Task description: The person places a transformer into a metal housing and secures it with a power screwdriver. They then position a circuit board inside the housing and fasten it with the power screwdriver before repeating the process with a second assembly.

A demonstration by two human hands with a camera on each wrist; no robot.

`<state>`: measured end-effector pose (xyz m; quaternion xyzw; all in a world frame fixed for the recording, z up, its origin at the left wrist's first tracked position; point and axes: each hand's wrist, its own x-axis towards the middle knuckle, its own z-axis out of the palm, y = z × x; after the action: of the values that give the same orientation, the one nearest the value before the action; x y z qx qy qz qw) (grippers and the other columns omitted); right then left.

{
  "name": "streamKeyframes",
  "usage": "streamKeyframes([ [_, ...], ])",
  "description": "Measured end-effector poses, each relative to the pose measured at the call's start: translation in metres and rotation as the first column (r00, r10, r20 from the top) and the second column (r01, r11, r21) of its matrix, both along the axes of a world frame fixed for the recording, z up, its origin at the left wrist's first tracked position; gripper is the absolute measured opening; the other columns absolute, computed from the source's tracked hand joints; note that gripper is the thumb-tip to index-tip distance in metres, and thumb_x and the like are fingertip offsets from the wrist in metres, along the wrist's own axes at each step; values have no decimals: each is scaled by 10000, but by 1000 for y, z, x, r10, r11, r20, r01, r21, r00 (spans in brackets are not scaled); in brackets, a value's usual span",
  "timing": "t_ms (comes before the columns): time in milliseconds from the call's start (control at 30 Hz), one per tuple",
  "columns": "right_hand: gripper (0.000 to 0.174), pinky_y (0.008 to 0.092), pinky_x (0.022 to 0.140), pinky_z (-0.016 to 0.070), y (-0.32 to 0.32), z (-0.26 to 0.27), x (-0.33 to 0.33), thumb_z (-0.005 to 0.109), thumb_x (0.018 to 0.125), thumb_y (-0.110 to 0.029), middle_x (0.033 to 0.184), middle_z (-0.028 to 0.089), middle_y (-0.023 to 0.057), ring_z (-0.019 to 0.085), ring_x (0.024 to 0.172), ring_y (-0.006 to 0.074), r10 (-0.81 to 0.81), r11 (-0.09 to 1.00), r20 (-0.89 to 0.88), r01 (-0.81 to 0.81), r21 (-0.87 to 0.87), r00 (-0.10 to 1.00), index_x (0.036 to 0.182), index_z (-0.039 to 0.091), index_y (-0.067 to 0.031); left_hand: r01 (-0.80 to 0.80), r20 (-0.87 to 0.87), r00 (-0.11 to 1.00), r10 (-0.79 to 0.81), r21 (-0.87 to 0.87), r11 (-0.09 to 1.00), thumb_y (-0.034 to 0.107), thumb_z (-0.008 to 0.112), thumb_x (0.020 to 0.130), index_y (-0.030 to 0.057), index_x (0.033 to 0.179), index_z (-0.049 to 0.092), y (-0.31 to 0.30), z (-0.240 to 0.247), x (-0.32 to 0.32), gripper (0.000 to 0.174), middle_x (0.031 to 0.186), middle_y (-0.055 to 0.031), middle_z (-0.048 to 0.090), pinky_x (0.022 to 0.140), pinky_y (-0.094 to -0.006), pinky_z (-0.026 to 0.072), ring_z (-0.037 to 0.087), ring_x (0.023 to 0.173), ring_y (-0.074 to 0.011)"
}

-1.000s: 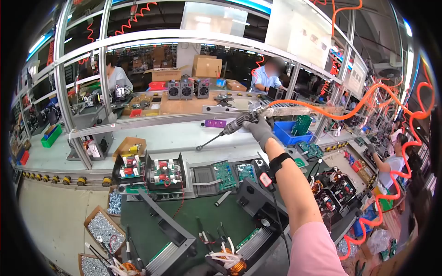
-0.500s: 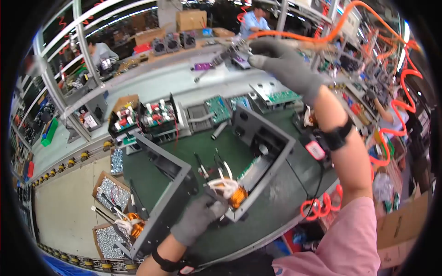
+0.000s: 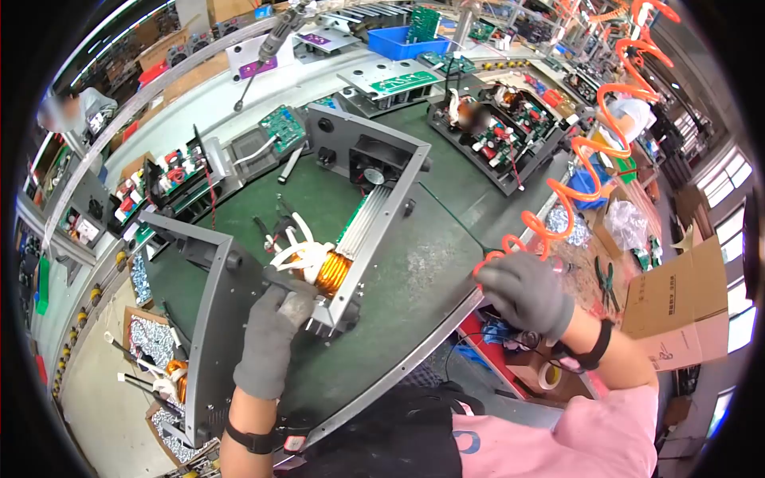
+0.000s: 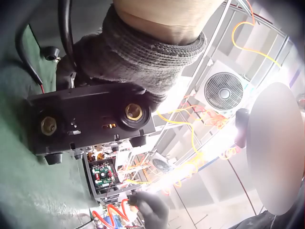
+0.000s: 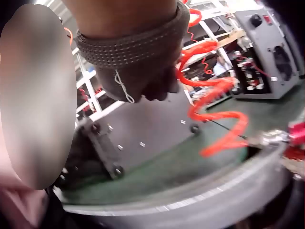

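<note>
My gloved left hand [image 3: 275, 334] grips the near end of a grey metal chassis [image 3: 382, 227], beside its copper coil [image 3: 332, 275] and white leads [image 3: 303, 248]. In the left wrist view, that hand is behind the dark end panel [image 4: 93, 126] with two brass fittings [image 4: 134, 111]. The chassis stands on the green bench top [image 3: 422, 271], a fan [image 3: 371, 174] at its far end. My gloved right hand [image 3: 526, 295], fingers loosely curled and apparently empty, is over the bench's front edge beside an orange coiled hose [image 3: 550, 227].
A second grey chassis [image 3: 209, 327] stands left, near boxes of screws [image 3: 155, 341]. At the back right is a wired unit [image 3: 502, 131]. A power screwdriver [image 3: 275, 40] hangs beyond the bench. Cutters [image 3: 606, 279] and a cardboard box [image 3: 677, 299] are to the right.
My right hand has let go of the power screwdriver and come down to the bench's front edge. My left hand has come into view at the chassis end. The head view has turned right and downward.
</note>
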<state>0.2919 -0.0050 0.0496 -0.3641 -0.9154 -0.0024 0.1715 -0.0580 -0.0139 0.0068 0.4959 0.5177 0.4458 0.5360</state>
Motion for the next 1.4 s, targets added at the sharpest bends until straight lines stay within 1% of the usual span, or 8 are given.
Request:
streamKeyframes([
  [133,392,417,788,455,-38,-40,70,656,747,-133,1052,586,120,575,914,306,-21,992,73,11,129,997,1121,553,-74,-18,16,1000,18,-18,1000,187,595,851,20,1009,630,-2,-1,1,232,967,-50,612,821,-279,416,534,899,-131],
  [200,512,457,880,413,-40,-58,108,677,753,-215,1100,568,139,532,1036,323,-570,820,133,551,154,811,1215,513,-68,-17,12,1000,17,-16,1000,185,593,849,19,1006,626,-3,-3,0,231,965,-51,608,823,-278,415,533,901,-132],
  [333,709,460,897,413,-29,-111,193,677,781,-388,1137,568,191,528,1077,380,-787,604,181,797,28,590,1355,416,-62,9,59,998,-7,-22,1000,182,590,841,15,994,614,0,-3,-1,229,953,-51,599,833,-277,414,533,908,-138],
  [500,746,474,752,480,-27,-54,162,667,791,-394,974,616,220,611,826,418,-657,579,396,766,-279,642,1385,362,-60,12,-11,1000,-12,-6,1000,216,591,839,12,992,614,-1,8,2,255,949,-56,596,836,-277,416,533,905,-140],
  [667,559,471,887,453,-5,-58,170,579,777,-159,1259,492,157,529,1102,333,-156,987,675,97,125,722,1313,464,-270,37,-10,999,-37,0,999,224,601,846,-4,1006,623,0,5,-1,279,970,-70,610,831,-289,435,550,912,-150],
  [933,398,586,982,405,27,-101,213,646,776,-299,1277,500,142,486,1192,398,91,919,576,-292,266,812,1161,561,-237,15,120,993,0,-129,991,260,633,873,-21,1020,624,-2,6,-1,317,954,-76,625,815,-279,442,544,882,-121],
  [1167,265,514,994,379,11,-31,76,643,710,-227,1080,562,89,538,1075,312,-27,976,592,-106,190,806,973,612,-227,2,-103,995,-6,-33,999,269,630,877,-32,1019,618,-2,7,1,334,928,-75,634,774,-285,455,549,836,-122],
  [1400,448,444,844,448,-24,-38,-15,783,570,-250,884,603,98,598,866,314,-65,917,-81,28,-398,995,954,610,-95,35,42,999,-33,-40,999,262,633,869,3,1043,610,-2,2,-1,313,954,-58,617,819,-281,438,534,882,-119],
])
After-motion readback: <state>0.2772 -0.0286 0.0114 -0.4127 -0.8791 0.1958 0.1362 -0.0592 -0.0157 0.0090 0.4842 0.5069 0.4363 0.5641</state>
